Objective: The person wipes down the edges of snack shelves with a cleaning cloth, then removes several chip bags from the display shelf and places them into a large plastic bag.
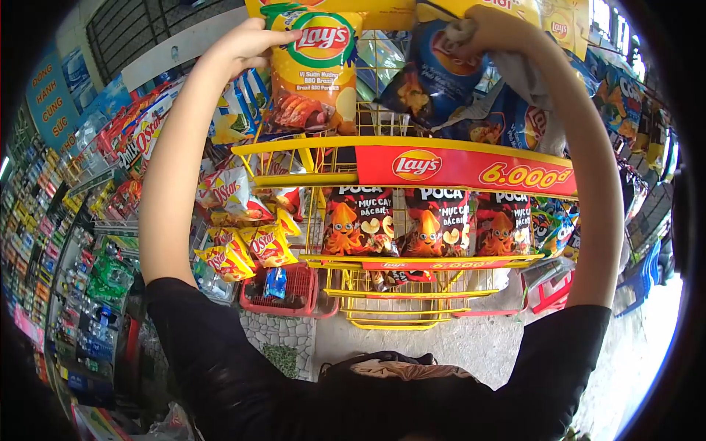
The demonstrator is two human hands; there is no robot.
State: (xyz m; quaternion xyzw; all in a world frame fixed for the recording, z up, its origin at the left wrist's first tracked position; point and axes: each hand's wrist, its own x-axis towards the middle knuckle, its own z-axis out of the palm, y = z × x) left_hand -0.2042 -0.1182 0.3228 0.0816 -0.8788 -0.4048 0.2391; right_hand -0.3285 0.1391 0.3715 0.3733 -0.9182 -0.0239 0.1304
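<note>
Head view shows both arms raised to the top tier of a yellow wire snack rack (441,151), and I use this rack as the landmark. At its upper left, the left hand (246,44) grasps the top edge of a yellow Lay's bag (315,70), with fingers curled over the edge; the bag hangs upright in front of the wire back, its bottom near the red price strip (463,167) on the rack's front rail. At the upper right, the right hand (482,33) is closed around the top of a blue Lay's bag (434,73) and seems also to hold a light grey cloth (533,81), which hangs down below the wrist; how exactly the fingers share the two I cannot tell. In my judgement the step in hand is arranging or tidying the bags on the top tier, and it is in its middle part, because both bags are lifted and not yet settled. The next move probably needs each bag lowered straight behind the front rail, without pushing its neighbours over. As for containers, the top tier holds more blue bags (515,121) toward its right end. The tier below holds a row of dark Poca squid bags (426,224), standing upright side by side. To the left of the rack, Ostar bags (254,242) hang in a bunch, and below them a red basket (283,290) on the floor holds a small blue packet.
</note>
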